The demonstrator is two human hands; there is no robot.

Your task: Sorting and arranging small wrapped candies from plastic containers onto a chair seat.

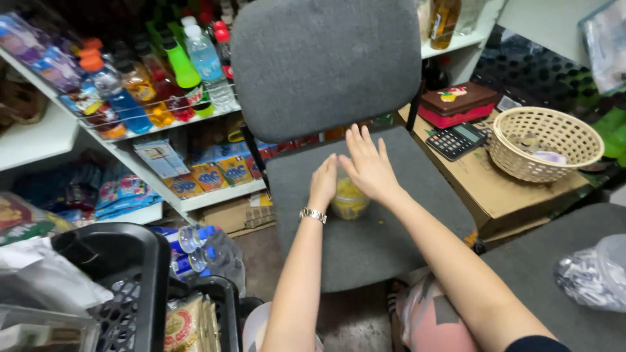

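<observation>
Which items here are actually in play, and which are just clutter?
In play:
- left hand, on the yellow jar
- right hand, flat above it
- grey chair, jar on its seat

Lying about:
- wicker basket
- calculator
- shelved drink bottles
- black crate

So there's this small clear plastic jar [349, 199] with yellow stuff inside, sitting upright on the grey fabric seat of an office chair [378, 241], roughly mid-seat and a bit toward the backrest. Can't really make out what the yellow contents are, and the top of it is hidden. The left hand [324, 184] is curled against its left side, and the right hand [370, 164] lies flat over the top with fingers spread, so only the lower front of the jar actually shows.
</observation>
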